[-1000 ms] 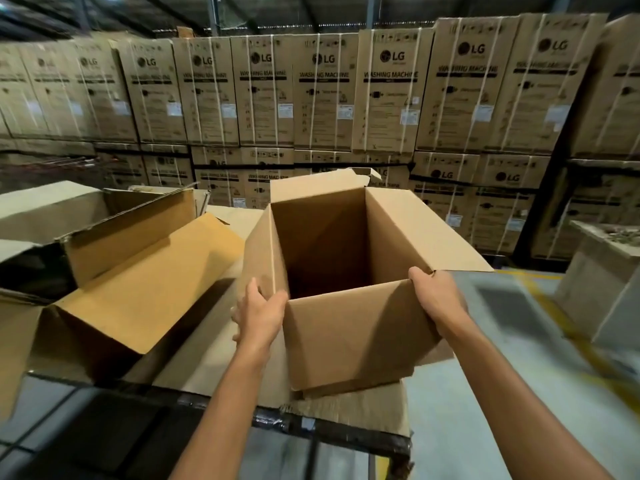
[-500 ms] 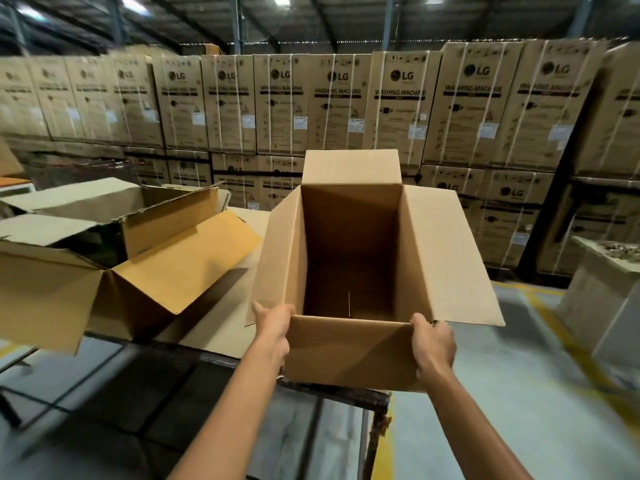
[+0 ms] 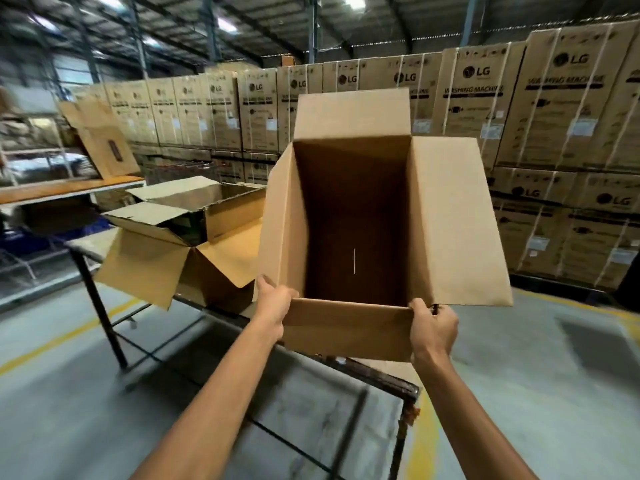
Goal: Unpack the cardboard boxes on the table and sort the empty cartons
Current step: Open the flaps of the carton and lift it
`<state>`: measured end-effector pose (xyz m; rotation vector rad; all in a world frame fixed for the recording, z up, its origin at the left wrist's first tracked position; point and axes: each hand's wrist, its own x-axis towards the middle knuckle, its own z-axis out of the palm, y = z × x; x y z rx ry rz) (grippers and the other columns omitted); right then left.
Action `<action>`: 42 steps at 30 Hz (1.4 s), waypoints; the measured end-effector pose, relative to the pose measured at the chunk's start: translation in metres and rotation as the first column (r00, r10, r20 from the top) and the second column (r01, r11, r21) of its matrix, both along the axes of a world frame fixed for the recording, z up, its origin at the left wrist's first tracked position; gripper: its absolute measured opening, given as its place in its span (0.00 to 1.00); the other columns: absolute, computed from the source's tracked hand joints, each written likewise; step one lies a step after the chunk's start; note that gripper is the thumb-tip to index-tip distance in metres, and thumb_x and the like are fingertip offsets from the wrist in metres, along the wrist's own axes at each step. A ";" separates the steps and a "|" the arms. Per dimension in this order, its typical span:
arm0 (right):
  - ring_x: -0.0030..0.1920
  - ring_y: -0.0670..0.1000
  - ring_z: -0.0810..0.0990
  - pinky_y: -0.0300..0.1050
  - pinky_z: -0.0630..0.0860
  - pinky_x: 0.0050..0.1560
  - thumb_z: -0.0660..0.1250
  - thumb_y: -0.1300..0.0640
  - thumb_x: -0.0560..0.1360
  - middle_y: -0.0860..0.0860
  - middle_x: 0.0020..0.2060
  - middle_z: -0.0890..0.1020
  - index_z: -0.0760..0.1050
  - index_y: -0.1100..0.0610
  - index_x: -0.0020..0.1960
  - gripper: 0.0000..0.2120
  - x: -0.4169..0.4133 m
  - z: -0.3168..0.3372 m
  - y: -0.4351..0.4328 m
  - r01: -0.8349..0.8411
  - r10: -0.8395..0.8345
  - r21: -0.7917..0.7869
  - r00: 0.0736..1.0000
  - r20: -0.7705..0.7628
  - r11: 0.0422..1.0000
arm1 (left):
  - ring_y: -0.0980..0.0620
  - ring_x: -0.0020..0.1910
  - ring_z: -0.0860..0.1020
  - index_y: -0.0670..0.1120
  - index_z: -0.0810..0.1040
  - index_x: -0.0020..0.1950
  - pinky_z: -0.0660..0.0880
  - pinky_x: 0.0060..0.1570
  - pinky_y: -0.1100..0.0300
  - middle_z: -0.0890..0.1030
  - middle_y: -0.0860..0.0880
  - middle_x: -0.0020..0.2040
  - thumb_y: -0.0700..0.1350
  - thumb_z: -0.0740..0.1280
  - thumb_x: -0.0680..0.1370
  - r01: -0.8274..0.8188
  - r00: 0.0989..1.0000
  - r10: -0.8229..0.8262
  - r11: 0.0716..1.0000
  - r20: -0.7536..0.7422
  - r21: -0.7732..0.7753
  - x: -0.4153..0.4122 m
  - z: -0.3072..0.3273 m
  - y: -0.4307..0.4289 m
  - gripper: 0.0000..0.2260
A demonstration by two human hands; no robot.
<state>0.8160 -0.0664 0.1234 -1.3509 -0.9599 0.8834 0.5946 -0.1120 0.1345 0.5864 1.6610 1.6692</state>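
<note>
An empty brown carton (image 3: 450, 223) with all four flaps open is raised in front of me, its mouth tilted toward me so I see its bare bottom. My left hand (image 3: 273, 304) grips the near left corner of its rim. My right hand (image 3: 433, 329) grips the near right corner, fingers curled over the near flap. A second open carton (image 3: 156, 251) sits on the metal-framed table (image 3: 97, 299) to the left, its flaps spread out; its inside is mostly hidden.
A wall of strapped washing-machine boxes (image 3: 554, 133) fills the background. A bench with an orange top (image 3: 69, 188) and a leaning carton (image 3: 104, 147) stands at far left. Grey concrete floor with yellow lines (image 3: 62, 337) lies around the table.
Both hands have lifted the empty carton off the table and tipped its mouth toward me. My view has swung left and back, showing more of the table frame and floor.
</note>
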 end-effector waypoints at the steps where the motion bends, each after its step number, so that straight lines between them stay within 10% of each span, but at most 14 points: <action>1: 0.31 0.53 0.70 0.51 0.69 0.37 0.69 0.59 0.73 0.53 0.28 0.73 0.70 0.59 0.32 0.13 -0.007 0.006 -0.001 -0.022 0.022 0.032 1.000 -0.001 0.999 | 0.46 0.56 0.74 0.56 0.50 0.80 0.76 0.60 0.42 0.71 0.43 0.68 0.37 0.65 0.80 -0.016 1.000 0.016 1.000 -0.008 0.014 -0.009 0.002 -0.005 0.35; 14: 0.37 0.51 0.76 0.47 0.73 0.38 0.69 0.58 0.76 0.53 0.36 0.79 0.74 0.57 0.37 0.09 -0.175 0.097 0.002 -0.302 0.342 0.299 0.936 -0.088 0.905 | 0.46 0.59 0.75 0.53 0.63 0.77 0.75 0.58 0.46 0.76 0.46 0.65 0.36 0.63 0.79 -0.289 0.930 0.340 0.910 -0.136 0.298 -0.177 0.089 -0.039 0.29; 42: 0.42 0.47 0.72 0.42 0.68 0.37 0.68 0.54 0.78 0.49 0.40 0.74 0.67 0.50 0.41 0.11 -0.576 0.157 0.092 -0.255 0.347 0.460 0.929 -0.128 0.851 | 0.46 0.62 0.74 0.55 0.55 0.81 0.76 0.61 0.44 0.68 0.48 0.74 0.35 0.63 0.78 -0.164 0.938 0.280 0.879 -0.204 0.448 -0.592 0.177 0.065 0.35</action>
